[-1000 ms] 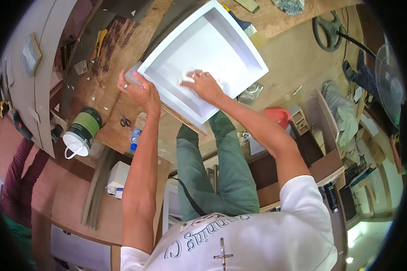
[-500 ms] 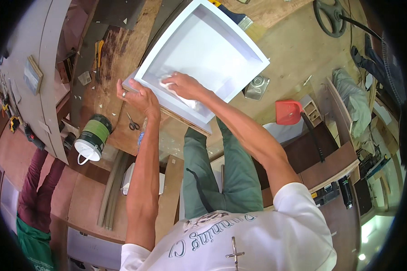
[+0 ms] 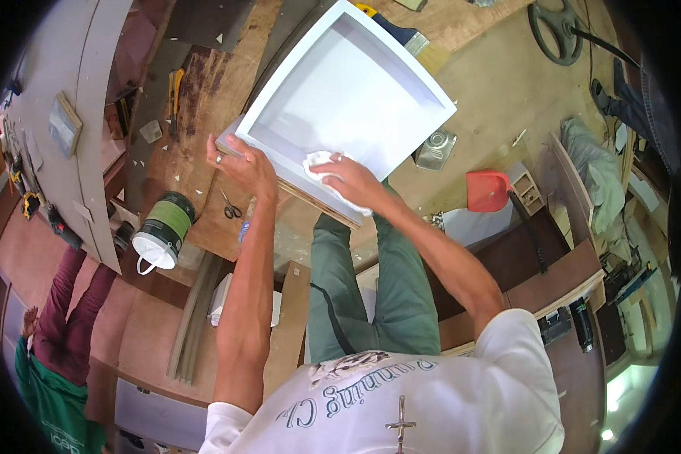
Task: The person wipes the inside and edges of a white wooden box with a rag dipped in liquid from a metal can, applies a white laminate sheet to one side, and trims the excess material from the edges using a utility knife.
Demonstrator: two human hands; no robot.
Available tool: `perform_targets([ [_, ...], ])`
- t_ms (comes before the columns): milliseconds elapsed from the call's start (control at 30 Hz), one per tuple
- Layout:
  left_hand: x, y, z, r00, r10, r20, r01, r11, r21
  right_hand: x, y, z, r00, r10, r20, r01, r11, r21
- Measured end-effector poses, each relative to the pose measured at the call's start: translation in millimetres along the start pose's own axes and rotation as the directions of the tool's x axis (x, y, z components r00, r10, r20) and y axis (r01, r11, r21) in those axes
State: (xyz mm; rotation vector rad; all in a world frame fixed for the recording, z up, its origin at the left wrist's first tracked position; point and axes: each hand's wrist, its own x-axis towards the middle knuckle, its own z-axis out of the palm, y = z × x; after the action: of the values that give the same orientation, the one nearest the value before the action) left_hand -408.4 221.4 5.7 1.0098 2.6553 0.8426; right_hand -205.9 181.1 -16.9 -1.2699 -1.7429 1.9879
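A white open drawer-like box (image 3: 348, 91) with raised sides lies slantwise on the wooden worktable. My left hand (image 3: 246, 168) is closed round its near left corner, thumb and fingers on the layered edge of the front panel. A crumpled white cloth (image 3: 318, 160) is under my right hand (image 3: 349, 181), which presses it on the near side of the box. Part of the cloth hangs toward the front edge, and my palm hides some of it.
A green-and-black tub (image 3: 163, 227), scissors (image 3: 232, 206) and a yellow cutter (image 3: 175, 94) lie left. A broad scraper (image 3: 401, 34) sits behind the box, with a metal tin (image 3: 436, 150) and red dustpan (image 3: 488, 191) to its right. Another person (image 3: 60, 356) stands left.
My right hand has drawn the cloth from inside the box, near its inner corner, rightward and toward me onto the near side. My left hand keeps its hold on the corner.
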Motion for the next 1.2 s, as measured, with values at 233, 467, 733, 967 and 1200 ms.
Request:
perform_targets([
  [233, -5.3, 6.3, 7.4, 0.996, -0.084, 0.031, 0.084, 0.996, -0.003, 40.8, -43.2, 32.0, 0.939, -0.178, -0.294, 0.090, 0.953, -0.289],
  [467, -9.9, 13.0, 2.5, 0.996, -0.072, 0.048, 0.075, 0.995, -0.063, -40.7, -9.9, 21.1, 0.955, -0.090, -0.283, -0.009, 0.943, -0.332],
  [733, -7.2, 7.0, 4.3, 0.997, -0.049, 0.056, 0.056, 0.991, -0.121, 95.9, -63.2, 41.7, 0.859, -0.213, -0.466, 0.171, 0.977, -0.132],
  [967, -3.9, -2.0, 5.2, 1.000, -0.013, 0.019, 0.014, 0.997, -0.079, 36.5, 5.3, 12.9, 0.950, 0.296, -0.097, -0.219, 0.857, 0.467],
  [1200, -2.4, -0.3, 1.9, 0.999, -0.025, 0.026, 0.027, 0.997, -0.068, 116.3, -1.8, -0.7, 0.895, 0.272, -0.354, -0.136, 0.921, 0.364],
])
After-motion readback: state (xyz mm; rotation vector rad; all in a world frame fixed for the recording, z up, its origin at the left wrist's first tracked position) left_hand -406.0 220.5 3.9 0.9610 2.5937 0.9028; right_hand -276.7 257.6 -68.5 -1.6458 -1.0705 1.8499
